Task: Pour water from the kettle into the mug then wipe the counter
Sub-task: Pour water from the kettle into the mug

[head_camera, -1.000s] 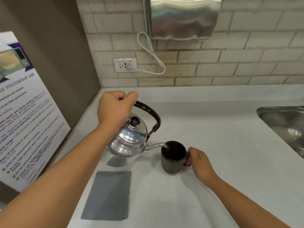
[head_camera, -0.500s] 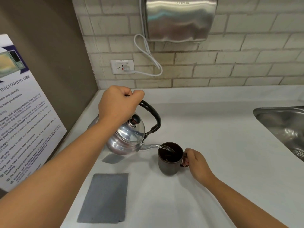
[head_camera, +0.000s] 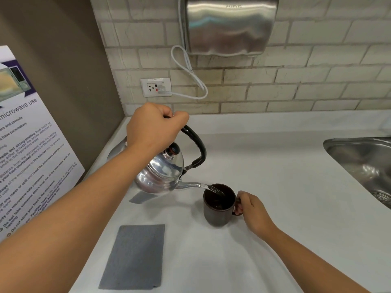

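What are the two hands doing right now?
Left hand: closed around the kettle handle, tipping it so water pours.
Right hand: closed on the mug handle, steadying it on the counter.

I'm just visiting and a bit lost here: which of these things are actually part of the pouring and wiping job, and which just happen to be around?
Part of the job:
kettle, held tilted by the left hand
mug, its handle held by the right hand
grey cloth, lying flat
counter

Just around:
sink
hand dryer
wall socket
microwave poster
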The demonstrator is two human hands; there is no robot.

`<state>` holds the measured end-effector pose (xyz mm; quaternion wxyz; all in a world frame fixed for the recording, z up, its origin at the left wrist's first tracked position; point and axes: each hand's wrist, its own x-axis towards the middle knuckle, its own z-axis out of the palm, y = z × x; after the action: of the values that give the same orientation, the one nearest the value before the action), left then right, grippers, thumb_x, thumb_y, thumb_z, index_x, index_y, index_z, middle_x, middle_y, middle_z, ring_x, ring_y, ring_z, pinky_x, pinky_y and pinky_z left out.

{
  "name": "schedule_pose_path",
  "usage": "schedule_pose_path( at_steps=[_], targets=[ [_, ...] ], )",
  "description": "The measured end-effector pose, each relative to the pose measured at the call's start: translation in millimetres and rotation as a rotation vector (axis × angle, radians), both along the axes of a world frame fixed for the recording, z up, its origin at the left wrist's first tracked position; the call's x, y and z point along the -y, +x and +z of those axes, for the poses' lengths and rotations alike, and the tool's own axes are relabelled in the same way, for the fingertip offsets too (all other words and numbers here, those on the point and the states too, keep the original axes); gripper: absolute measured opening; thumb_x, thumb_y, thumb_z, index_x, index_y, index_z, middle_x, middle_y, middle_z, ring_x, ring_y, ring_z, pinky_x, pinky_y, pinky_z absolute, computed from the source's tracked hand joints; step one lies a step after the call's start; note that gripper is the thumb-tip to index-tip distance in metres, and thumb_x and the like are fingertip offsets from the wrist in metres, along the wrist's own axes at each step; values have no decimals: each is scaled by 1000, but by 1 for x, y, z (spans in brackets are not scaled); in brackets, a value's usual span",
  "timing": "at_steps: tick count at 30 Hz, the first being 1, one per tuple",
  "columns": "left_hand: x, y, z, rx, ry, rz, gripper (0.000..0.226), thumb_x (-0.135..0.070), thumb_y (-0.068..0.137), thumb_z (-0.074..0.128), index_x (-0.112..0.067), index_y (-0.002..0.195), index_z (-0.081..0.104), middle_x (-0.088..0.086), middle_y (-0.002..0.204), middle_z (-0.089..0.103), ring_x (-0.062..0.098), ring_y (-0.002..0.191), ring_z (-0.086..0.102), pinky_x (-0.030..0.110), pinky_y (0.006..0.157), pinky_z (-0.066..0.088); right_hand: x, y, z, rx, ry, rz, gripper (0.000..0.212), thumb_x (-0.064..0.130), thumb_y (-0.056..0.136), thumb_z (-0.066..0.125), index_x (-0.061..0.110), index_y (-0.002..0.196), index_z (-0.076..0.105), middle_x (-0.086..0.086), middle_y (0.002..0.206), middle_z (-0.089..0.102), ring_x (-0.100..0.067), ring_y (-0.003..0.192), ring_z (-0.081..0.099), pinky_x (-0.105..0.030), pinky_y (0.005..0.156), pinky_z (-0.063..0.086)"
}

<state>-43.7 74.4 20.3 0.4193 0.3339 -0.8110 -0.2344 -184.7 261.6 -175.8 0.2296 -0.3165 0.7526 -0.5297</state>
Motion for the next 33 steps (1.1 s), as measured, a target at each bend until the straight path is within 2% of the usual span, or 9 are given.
schedule_pose_path(
  at_steps=[6, 10, 15, 21, 24, 29, 33],
  targets=[
    [-1, -2, 2, 8, -46, -21, 36, -33, 67, 54, -13, 43, 35, -4, 41, 27, 14, 45, 27, 26, 50, 30, -1, 1, 3, -13, 24, -5, 33, 14, 94, 31, 12, 62, 36, -3, 57, 44, -9, 51, 37, -25, 56, 34],
    [-1, -2, 0, 3, -39, -17, 36, -34, 66, 53, -13, 43, 35, -4, 40, 26, 15, 45, 27, 27, 50, 31, -1, 2, 4, -9, 17, -6, 32, 13, 94, 31, 11, 62, 34, -1, 55, 42, -11, 51, 35, -19, 50, 32],
    [4, 0, -7, -21, 5, 2, 36, -33, 65, 53, -15, 39, 34, -4, 36, 23, 12, 43, 22, 25, 48, 26, -2, 2, 4, -1, 22, 6, 32, 12, 94, 31, 12, 62, 32, 2, 52, 40, -11, 52, 33, -19, 48, 30],
    [16, 8, -22, -164, 198, -16, 41, -30, 66, 56, -18, 34, 34, -6, 34, 18, 10, 39, 17, 29, 52, 23, -3, 2, 4, 21, 15, 24, 32, 14, 94, 30, 10, 63, 35, 6, 51, 44, -12, 53, 35, -18, 49, 32],
    [22, 11, -29, -244, 282, 3, 45, -31, 67, 56, -19, 32, 30, -8, 34, 14, 10, 38, 14, 26, 47, 19, -3, 0, 4, 41, 14, 27, 33, 16, 94, 31, 6, 62, 33, -3, 57, 44, -16, 58, 35, -20, 51, 33],
    [32, 11, -40, -372, 453, -8, 53, -25, 71, 59, -21, 33, 22, -14, 38, 11, 8, 37, 10, 19, 35, 11, -4, -2, 3, 86, 34, 12, 35, 23, 95, 34, 12, 63, 42, -5, 60, 50, -19, 62, 45, -32, 65, 41],
    [37, 12, -44, -430, 553, 7, 44, -28, 68, 58, -26, 43, 21, -5, 49, 17, 11, 45, 12, 23, 40, 10, -6, -5, 9, 95, 73, 27, 38, 23, 96, 38, 11, 63, 53, 0, 61, 60, -16, 63, 56, -38, 75, 48]
  ],
)
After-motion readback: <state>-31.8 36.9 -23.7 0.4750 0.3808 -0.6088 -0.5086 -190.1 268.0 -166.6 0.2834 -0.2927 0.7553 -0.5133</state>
